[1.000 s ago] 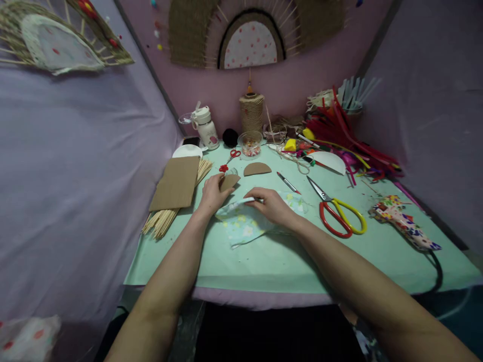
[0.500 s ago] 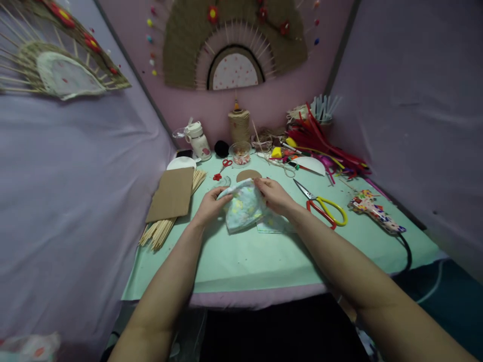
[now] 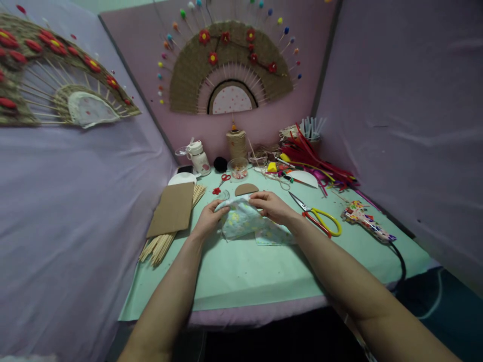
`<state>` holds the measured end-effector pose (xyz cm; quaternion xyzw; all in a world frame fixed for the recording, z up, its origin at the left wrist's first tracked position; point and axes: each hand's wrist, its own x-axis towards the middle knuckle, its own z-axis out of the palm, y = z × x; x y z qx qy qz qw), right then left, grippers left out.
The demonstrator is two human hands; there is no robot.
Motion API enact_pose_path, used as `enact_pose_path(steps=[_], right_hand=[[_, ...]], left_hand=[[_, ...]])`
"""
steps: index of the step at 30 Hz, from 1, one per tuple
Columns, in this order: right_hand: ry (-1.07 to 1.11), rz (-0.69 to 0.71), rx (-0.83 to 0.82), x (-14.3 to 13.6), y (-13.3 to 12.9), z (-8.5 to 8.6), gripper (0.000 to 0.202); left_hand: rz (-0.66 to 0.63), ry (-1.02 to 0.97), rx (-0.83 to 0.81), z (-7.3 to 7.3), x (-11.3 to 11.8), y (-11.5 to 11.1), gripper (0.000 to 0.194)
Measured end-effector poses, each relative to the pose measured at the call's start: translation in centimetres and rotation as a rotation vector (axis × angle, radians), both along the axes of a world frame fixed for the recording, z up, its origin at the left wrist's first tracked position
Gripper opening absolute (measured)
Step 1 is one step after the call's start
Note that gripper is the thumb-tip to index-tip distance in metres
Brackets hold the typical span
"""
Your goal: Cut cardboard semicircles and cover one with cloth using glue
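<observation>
My bench [image 3: 241,286] spreads before me, and a woven fan [image 3: 188,83] hangs above its far edge. Red strips [image 3: 307,152] lie heaped toward the far right corner. Around the bench's middle is the cloth [image 3: 239,221], pale blue with yellow flowers, partly raised. My left hand [image 3: 209,219] pinches its left end between thumb and fingers; my right hand [image 3: 272,207] is clamped on its upper edge the same way. More of that pattern lies below my right wrist; I can't tell whether it is one piece. Near the left edge, a card [image 3: 173,208] rests on sticks [image 3: 160,250]. The glue gun [image 3: 368,222] is toward the right edge, with big scissors [image 3: 308,208] between it and my right hand. Just beyond the cloth sits a half-disc [image 3: 246,189], then small scissors [image 3: 225,178] and, just beside them, a red flower [image 3: 216,191].
</observation>
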<state>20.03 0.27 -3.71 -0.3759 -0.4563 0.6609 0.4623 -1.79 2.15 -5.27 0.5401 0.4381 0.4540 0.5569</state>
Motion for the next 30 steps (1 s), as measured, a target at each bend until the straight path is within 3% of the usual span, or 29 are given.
enact_pose_path(steps=[6, 10, 12, 15, 17, 25, 30], right_hand=[[0.220, -0.071, 0.002, 0.1, -0.2, 0.6, 0.028], [0.274, -0.108, -0.017, 0.2, 0.1, 0.4, 0.028], [0.279, -0.114, -0.049, -0.1, 0.2, 0.1, 0.028], [0.247, -0.078, -0.080, -1.1, -0.1, -0.4, 0.028], [0.202, -0.061, -0.061, -1.9, -0.4, -0.7, 0.028], [0.028, -0.076, 0.093, -2.9, -0.9, -1.0, 0.023], [0.082, -0.106, 0.076, -2.7, -0.6, -0.7, 0.018]], left_hand=[[0.129, -0.139, -0.011, -0.4, 0.7, 0.3, 0.042], [0.236, -0.029, 0.012, -0.7, 1.1, 0.2, 0.033], [0.174, 0.014, 0.050, -0.5, 1.4, -0.4, 0.032], [-0.085, -0.017, 0.057, 0.0, 2.2, -1.6, 0.036], [-0.145, -0.070, 0.059, 0.3, 2.8, -2.4, 0.039], [-0.058, 0.032, 0.101, 0.4, 3.0, -2.5, 0.027], [-0.068, -0.068, 0.080, 0.4, 2.4, -2.0, 0.020]])
